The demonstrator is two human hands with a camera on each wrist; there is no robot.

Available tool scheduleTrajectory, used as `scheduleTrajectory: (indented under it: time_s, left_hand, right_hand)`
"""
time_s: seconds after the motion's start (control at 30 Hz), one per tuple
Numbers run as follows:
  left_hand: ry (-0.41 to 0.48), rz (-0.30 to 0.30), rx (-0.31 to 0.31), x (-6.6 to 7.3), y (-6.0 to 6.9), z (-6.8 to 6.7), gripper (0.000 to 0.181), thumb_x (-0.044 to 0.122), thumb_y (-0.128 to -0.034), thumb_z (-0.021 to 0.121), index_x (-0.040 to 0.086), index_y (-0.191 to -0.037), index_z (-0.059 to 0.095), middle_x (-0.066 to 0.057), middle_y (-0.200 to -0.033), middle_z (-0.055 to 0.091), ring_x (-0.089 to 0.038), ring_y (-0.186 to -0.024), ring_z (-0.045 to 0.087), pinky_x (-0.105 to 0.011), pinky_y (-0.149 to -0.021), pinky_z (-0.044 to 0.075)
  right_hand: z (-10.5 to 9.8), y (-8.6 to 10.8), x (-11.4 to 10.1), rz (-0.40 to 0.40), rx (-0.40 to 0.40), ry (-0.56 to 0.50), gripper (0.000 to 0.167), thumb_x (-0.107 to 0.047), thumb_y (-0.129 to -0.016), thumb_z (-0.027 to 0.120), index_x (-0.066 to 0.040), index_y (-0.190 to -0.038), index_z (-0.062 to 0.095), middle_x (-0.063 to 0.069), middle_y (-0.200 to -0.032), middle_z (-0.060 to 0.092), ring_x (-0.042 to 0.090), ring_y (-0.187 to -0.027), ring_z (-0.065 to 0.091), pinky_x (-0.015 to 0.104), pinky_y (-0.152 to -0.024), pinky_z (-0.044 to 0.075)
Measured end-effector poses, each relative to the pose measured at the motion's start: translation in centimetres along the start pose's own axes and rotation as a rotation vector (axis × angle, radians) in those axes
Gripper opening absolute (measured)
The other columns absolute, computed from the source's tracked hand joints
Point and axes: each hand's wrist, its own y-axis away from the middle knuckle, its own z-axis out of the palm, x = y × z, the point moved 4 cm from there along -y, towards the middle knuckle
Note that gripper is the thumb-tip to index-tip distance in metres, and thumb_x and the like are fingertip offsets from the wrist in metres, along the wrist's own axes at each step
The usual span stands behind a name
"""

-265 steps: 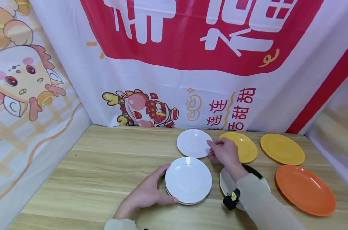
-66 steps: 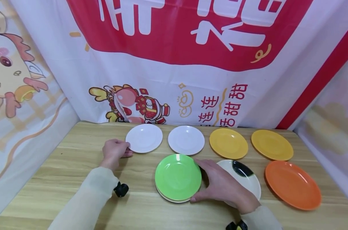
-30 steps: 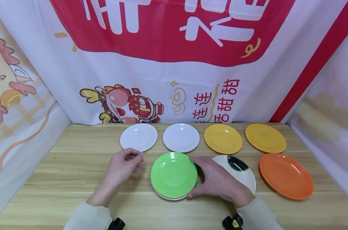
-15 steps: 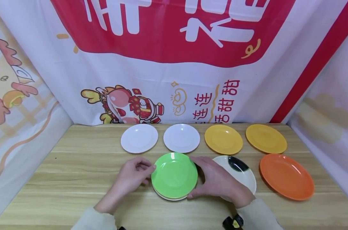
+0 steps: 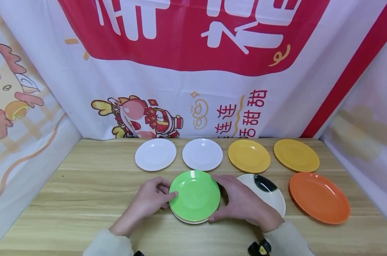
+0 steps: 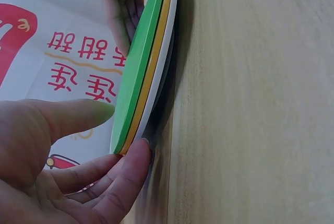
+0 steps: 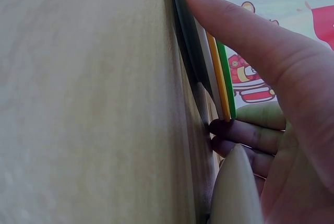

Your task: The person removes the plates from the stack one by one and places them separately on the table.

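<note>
A green plate [image 5: 194, 195] tops a stack in the middle of the table. The left wrist view shows a yellow plate [image 6: 152, 72] and a white plate [image 6: 166, 46] under it. My left hand [image 5: 151, 197] grips the green plate's left edge, thumb over the rim and fingertips against the stack's side. My right hand [image 5: 241, 199] holds the stack's right side, with the thumb at the near edge and the fingers at the far edge. In the right wrist view its thumb [image 7: 245, 23] lies along the rims.
Two white plates [image 5: 155, 154] and two yellow plates [image 5: 249, 155] form a row at the back. A white plate with a dark patch [image 5: 267, 193] lies partly behind my right hand. An orange plate [image 5: 319, 198] is at the right. A printed cloth [image 5: 167, 85] hangs behind the table.
Earlier a white plate topped the stack; now the green one does. My left hand placed a white plate at the row's left end, then came back to the stack's left edge. My right hand stays put.
</note>
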Motion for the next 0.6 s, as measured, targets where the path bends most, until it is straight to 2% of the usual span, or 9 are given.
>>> scheduleTrajectory:
  time_s: [0.3,0.6]
  left_hand:
    - [-0.046,0.001,0.014,-0.3,-0.45,0.07,0.029,0.008,-0.0888,0.086,-0.001,-0.111,0.07,-0.009,-0.086,0.066,-0.018,-0.064,0.066,-0.032,-0.058,0.062]
    - [-0.049,0.013,0.021,-0.51,-0.48,0.06,0.027,0.006,-0.0888,0.086,-0.001,-0.11,0.071,-0.008,-0.082,0.066,-0.017,-0.062,0.065,-0.031,-0.056,0.061]
  right_hand:
    - [0.01,-0.03,0.14,0.009,0.007,0.011,0.124,-0.069,-0.055,0.1,-0.028,-0.161,0.05,-0.006,-0.154,0.059,0.022,-0.147,0.052,0.054,-0.125,0.044]
    - [0.04,0.02,0.15,0.007,0.009,0.007,0.122,-0.069,-0.055,0.1,-0.029,-0.16,0.051,-0.007,-0.152,0.06,0.021,-0.145,0.053,0.054,-0.124,0.045]
